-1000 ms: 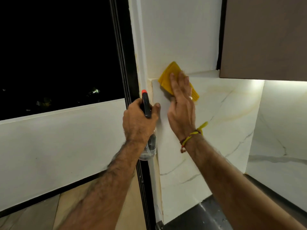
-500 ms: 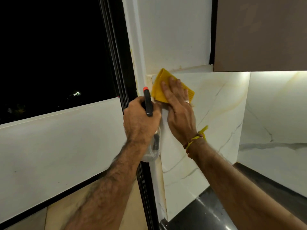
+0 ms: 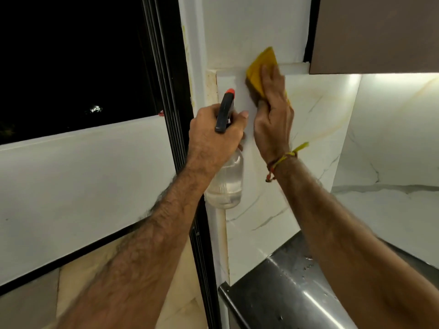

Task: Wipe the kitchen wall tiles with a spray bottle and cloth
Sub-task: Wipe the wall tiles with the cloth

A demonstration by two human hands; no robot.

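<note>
The right hand [image 3: 273, 110] is pressing flat, fingers straight and close together, on a folded yellow cloth [image 3: 260, 67] against the wall tiles [image 3: 316, 129], high up where the marbled tile is meeting the plain white wall just left of the brown cabinet [image 3: 380, 32]. The left hand [image 3: 215, 136] is curling its fingers round the neck of a spray bottle [image 3: 225, 181], holding it upright just left of the wiping hand, its black head with the orange nozzle tip pointing up and away toward the wall. The cloth is looking soft and thin, so it is likely bunching or sliding under the palm unless the flat of the fingers is bearing on its middle; pressing there rather than pinching an edge is seeming the better hold. The bottle is clear plastic, liquid filling only its lower part, so it is probably light and a little squashy; the neck under the trigger is the natural grip, and wet plastic could be turning slippery. The glossy tiles are stiff and are likely letting the cloth glide easily. Counting: one cloth, one spray bottle, two hands, one thread band on the right wrist, one dark countertop [image 3: 285, 293] showing near and to the right, below the tiles
</note>
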